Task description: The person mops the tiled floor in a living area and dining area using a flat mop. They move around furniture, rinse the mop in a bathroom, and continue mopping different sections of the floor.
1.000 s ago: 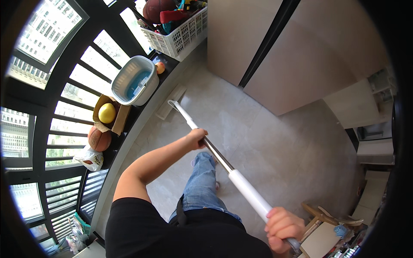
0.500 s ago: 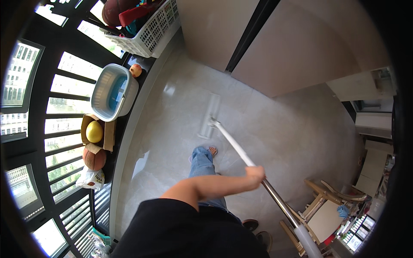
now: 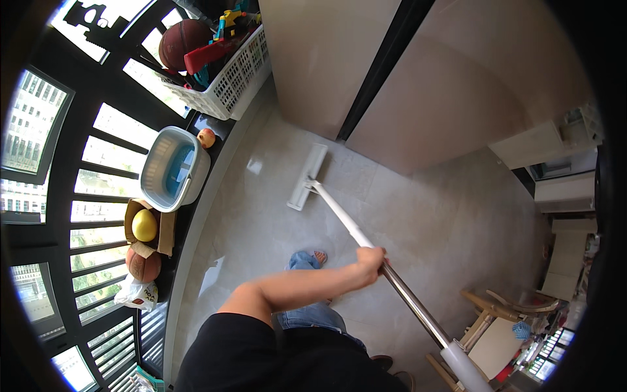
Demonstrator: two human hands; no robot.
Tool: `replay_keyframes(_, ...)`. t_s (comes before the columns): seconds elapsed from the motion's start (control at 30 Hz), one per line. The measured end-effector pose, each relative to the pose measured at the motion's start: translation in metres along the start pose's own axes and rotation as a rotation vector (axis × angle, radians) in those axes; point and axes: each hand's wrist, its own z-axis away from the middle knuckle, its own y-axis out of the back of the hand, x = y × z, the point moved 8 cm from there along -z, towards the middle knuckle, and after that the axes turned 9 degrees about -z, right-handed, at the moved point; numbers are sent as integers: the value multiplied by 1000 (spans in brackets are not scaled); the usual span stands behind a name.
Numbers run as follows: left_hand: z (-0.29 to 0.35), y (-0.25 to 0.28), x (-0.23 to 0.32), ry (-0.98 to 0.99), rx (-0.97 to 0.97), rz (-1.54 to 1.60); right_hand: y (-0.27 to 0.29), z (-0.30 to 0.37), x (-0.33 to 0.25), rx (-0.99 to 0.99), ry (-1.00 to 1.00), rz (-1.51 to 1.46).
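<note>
My left hand [image 3: 370, 264] is wrapped round the pole of a flat mop, with the arm stretched across in front of me. The mop's long white head [image 3: 315, 159] lies on the glossy grey floor, a short way from the wardrobe-like tall panels. Its pole [image 3: 408, 297] slants from the head down to the lower right, white at first, then bare metal, then a thick pale grip [image 3: 460, 366]. My right hand does not show. Below the mop head, one of my feet [image 3: 320, 257] in a sandal stands under a blue jeans leg.
Along the window ledge stand a white basket [image 3: 219, 98] of toys and a ball, a pale tub [image 3: 151, 189], a cardboard box [image 3: 167, 232] with a yellow fruit, a basketball [image 3: 142, 266] and a plastic bag [image 3: 138, 294]. Tall beige doors [image 3: 450, 85] rise ahead. A wooden chair [image 3: 493, 346] stands at right.
The mop head has slid a little to the left on the floor. My left hand has moved left and slightly up with the pole. The view has shifted too.
</note>
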Motion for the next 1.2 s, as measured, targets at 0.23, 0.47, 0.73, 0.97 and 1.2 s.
replay_keyframes(0.23, -82, 136, 155, -292, 273, 149, -42, -66, 137, -140, -12, -126)
replay_keyframes(0.47, -147, 178, 245, -286, 155, 275, -97, -74, 236, -218, -129, 30)
replay_keyframes(0.73, -166, 133, 161, -283, 400, -175, -14, 5, 231, 182, -270, -31)
replay_keyframes(0.97, -136, 39, 32, -79, 402, -240, 51, 52, 129, 383, -213, 118)
replay_keyframes(1.2, -79, -65, -82, 74, 261, -576, 68, 130, 34, 529, -222, 284)
